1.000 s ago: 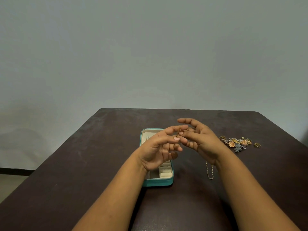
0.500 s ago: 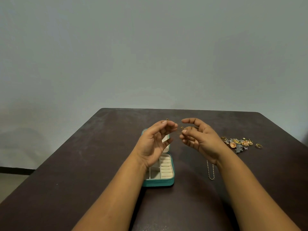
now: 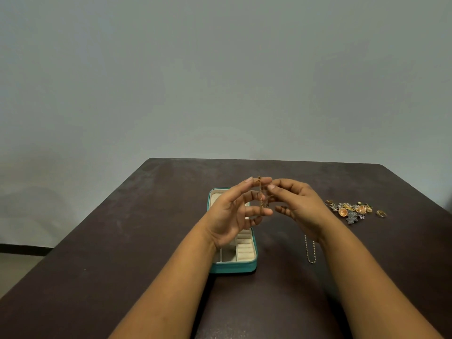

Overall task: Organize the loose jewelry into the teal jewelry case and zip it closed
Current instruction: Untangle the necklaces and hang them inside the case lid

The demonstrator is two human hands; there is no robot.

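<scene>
From the head view, both hands are raised above the dark counter [image 3: 122, 241], just over the open teal jewelry case [image 3: 233, 266]. A short gold chain [image 3: 261, 193] hangs between them: the left hand [image 3: 230, 216] appears to pinch its top end at the fingertips, the other fingers spread loosely, and the right hand [image 3: 297, 205] curls its fingertips in beside the chain's upper part, though whether it truly grips the chain I cannot tell. The case's cream ring rolls [image 3: 244, 248] and small compartments show at the near end; the far part is hidden behind the left hand.

A second, paler chain [image 3: 310, 252] lies on the counter to the right of the case, partly under the right wrist. Farther right sits a cluster of loose jewelry [image 3: 352, 210] with a ring [image 3: 381, 213] just beside it.

The risk, as I judge it, is the hanging chain slipping (the pinch looks light) and knotting, or the right forearm dragging the paler chain.
</scene>
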